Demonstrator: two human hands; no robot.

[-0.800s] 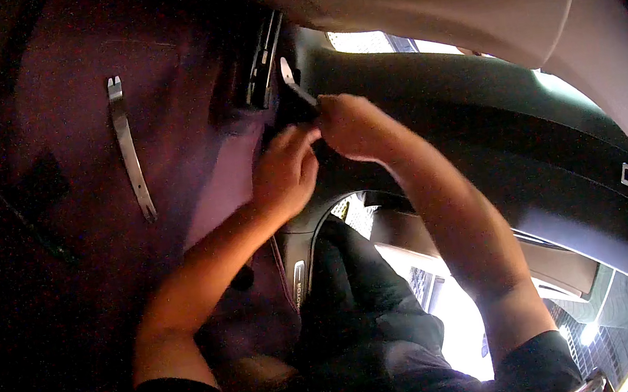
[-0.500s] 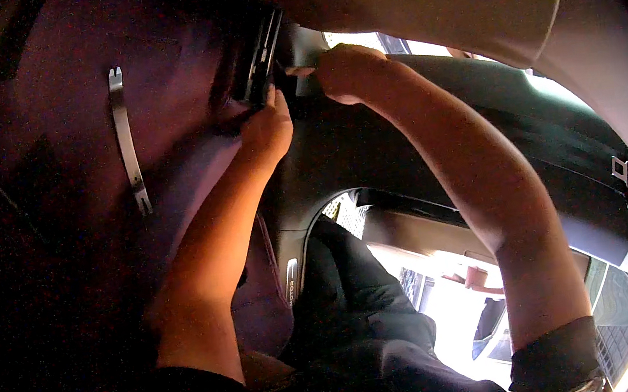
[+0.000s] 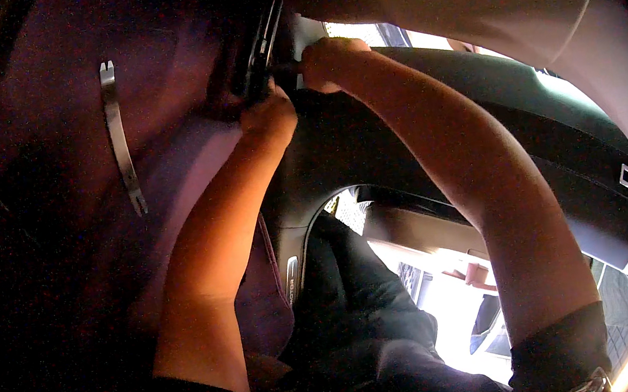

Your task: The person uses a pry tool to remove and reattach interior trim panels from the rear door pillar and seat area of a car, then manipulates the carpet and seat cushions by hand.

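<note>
Have the left hand (image 3: 269, 114) up at the lower end of a black slotted rail (image 3: 263, 49), right against or just beside that end, but can't tell whether spread or pinching anything (honestly way too dark up there). Also have the right hand (image 3: 333, 63) balled up just to the right, clamped on a dark tool (image 3: 286, 68), mostly hidden, with the exposed end pointing left toward the rail. Can see a silver forked bar (image 3: 117, 134) too, lying well apart to the left on dark purplish lining (image 3: 72, 139).

Free passage between metal bar (image 3: 117, 134) and obstructing black rail (image 3: 263, 49)
</note>
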